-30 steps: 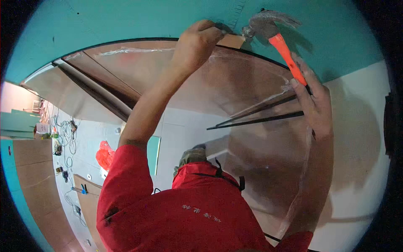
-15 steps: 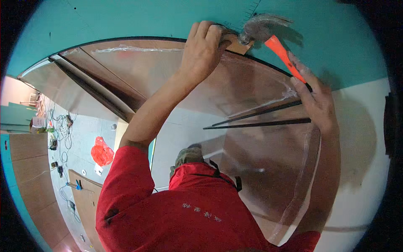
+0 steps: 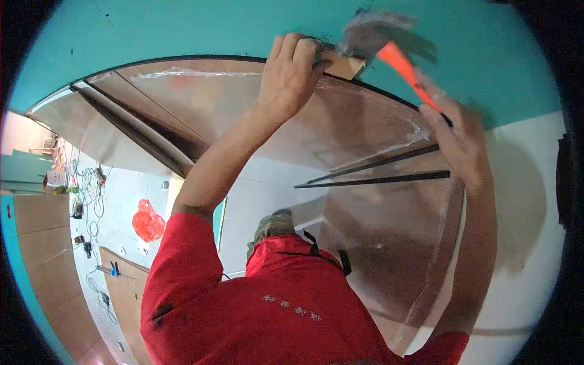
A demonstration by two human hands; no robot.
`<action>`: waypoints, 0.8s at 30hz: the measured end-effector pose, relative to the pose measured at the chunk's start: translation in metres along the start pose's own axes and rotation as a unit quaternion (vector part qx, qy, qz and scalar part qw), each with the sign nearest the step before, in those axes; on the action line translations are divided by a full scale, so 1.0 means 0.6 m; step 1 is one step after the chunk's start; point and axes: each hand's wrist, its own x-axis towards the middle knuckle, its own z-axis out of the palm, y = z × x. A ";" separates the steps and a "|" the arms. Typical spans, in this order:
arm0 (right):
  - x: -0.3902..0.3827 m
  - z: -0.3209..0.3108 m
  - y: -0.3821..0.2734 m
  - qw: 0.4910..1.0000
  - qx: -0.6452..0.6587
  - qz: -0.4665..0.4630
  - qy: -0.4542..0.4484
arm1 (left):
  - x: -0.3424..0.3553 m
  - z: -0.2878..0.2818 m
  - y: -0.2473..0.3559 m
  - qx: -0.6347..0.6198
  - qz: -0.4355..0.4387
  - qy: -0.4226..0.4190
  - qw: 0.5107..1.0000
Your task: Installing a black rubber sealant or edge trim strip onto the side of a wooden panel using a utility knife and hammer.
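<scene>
In my right hand [image 3: 459,137] is a claw hammer [image 3: 404,70] with an orange and black handle; its grey metal head is smeared by motion. Directly under the head sits a small pale wooden block [image 3: 345,67], against the black edge [image 3: 182,58] of a brown panel. My left hand [image 3: 286,76] is closed round the block's left end, fingers curled at the edge, which hides part of it. Above the edge spreads a teal board [image 3: 207,27] with pencil marks near the hammer. Clear film [image 3: 194,73] clings along the brown panel [image 3: 365,112].
Dark strips [image 3: 377,179] cross the panel at the right. Down on the floor at the left lie a red plastic bag [image 3: 148,220], tangled cables [image 3: 91,182] and a wooden board [image 3: 125,286] with a blue clamp [image 3: 114,269]. A white wall [image 3: 523,207] stands at the right.
The hammer has shifted slightly left and up, and its head has blurred. My left hand has slid slightly left; the wooden block has hardly moved.
</scene>
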 end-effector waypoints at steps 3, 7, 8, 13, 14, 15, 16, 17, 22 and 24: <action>-0.018 -0.002 -0.019 0.995 0.044 0.082 -0.034 | 0.001 0.000 0.018 -0.008 0.036 0.004 0.999; -0.066 0.089 -0.043 0.973 0.162 0.142 0.080 | -0.024 -0.011 -0.014 0.058 0.075 0.012 0.995; -0.091 0.132 -0.033 0.970 0.132 0.106 0.174 | -0.021 -0.022 -0.006 0.072 0.092 -0.023 0.993; -0.236 0.207 -0.066 0.909 0.225 0.272 0.221 | 0.012 -0.011 0.017 0.059 0.135 0.010 0.989; -0.262 0.222 -0.067 0.881 0.276 0.310 0.228 | 0.008 -0.006 0.020 0.065 0.140 -0.008 0.988; -0.286 0.232 -0.067 0.849 0.325 0.345 0.234 | 0.003 -0.004 0.029 0.060 0.146 -0.013 0.987; -0.308 0.234 -0.072 0.844 0.322 0.354 0.242 | -0.001 -0.006 0.042 0.015 0.097 -0.063 0.993; -0.328 0.235 -0.076 0.828 0.320 0.400 0.230 | -0.009 -0.014 0.053 -0.024 0.046 -0.112 0.992; -0.361 0.218 -0.121 0.786 0.342 0.436 0.274 | -0.071 -0.045 0.215 -0.403 0.049 -0.388 0.828; -0.374 0.215 -0.132 0.769 0.362 0.413 0.327 | -0.092 -0.028 0.254 -0.482 0.018 -0.442 0.756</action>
